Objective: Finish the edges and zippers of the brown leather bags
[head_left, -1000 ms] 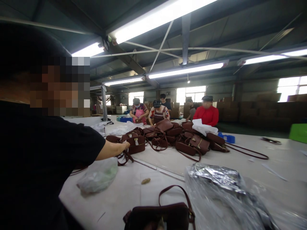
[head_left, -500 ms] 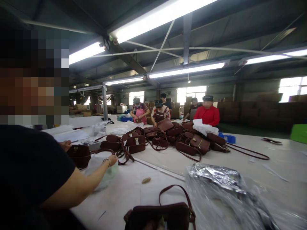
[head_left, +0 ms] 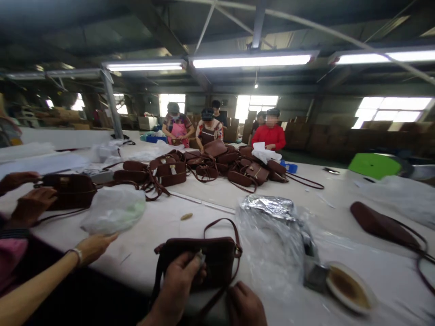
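Note:
A dark brown handbag (head_left: pixel 217 267) stands on the table in front of me, its strap looping up behind and running down its right side. My left hand (head_left: pixel 180 283) is closed in a pinch at the bag's front, on a small pale scrap (head_left: pixel 201 257) near the clasp. Too little of this scrap shows to tell its kind. My right hand (head_left: pixel 246 305) is at the lower right of the bag, close to the strap, with fingers curled. Whatever it may hold is hidden.
Brown handbags (head_left: pixel 171 172) lie heaped across the white table. Clear plastic wrap (head_left: pixel 268 240) and a round dish of brown stuff (head_left: pixel 350 287) are to the right. At left, co-workers' hands (head_left: pixel 36 201) handle another bag beside a white plastic bag (head_left: pixel 113 210). People stand opposite.
The view has swung right and down, bringing both my hands into clear sight at the handbag. The co-worker at left has mostly left view, and the dish now shows.

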Available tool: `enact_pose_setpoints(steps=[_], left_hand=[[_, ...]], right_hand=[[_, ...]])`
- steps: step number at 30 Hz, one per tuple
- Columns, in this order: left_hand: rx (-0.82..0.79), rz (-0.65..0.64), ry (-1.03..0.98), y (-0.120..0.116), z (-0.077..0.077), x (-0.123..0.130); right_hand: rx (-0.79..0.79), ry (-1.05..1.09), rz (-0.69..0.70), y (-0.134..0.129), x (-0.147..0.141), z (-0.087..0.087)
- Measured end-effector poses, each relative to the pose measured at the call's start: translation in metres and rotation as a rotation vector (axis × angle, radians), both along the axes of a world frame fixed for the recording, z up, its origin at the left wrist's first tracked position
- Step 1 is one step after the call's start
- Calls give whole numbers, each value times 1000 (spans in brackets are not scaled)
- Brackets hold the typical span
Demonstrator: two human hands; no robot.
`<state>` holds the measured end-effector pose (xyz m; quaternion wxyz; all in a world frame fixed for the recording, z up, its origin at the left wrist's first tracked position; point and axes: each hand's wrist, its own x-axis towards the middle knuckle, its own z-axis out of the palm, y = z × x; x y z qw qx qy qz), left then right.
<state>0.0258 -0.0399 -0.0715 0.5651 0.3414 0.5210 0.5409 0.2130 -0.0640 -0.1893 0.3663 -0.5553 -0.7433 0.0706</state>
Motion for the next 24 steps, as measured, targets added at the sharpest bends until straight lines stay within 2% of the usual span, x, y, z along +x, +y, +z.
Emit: enact_pose_setpoints(steps=[3,7,13,16,20,24], left_hand=[[4,-68,23,5,0,-12],[7,-118,28,6,3,-27],[-89,-34,-127,-6,2,-16],[-100,20,-167,-11,0,-13],[-81,-27,-201,-16,-2,-16],[-46,-48,-205,-21,-2,-18]], right_hand=[[-29,49,128,-3,5,9],[-50,227,176,-7,3,36],[24,353,197,-3,-18,96],[-38,396,165,7,-38,117],[-275,530,151,19,-63,126],[-368,643,112,25,-76,124]])
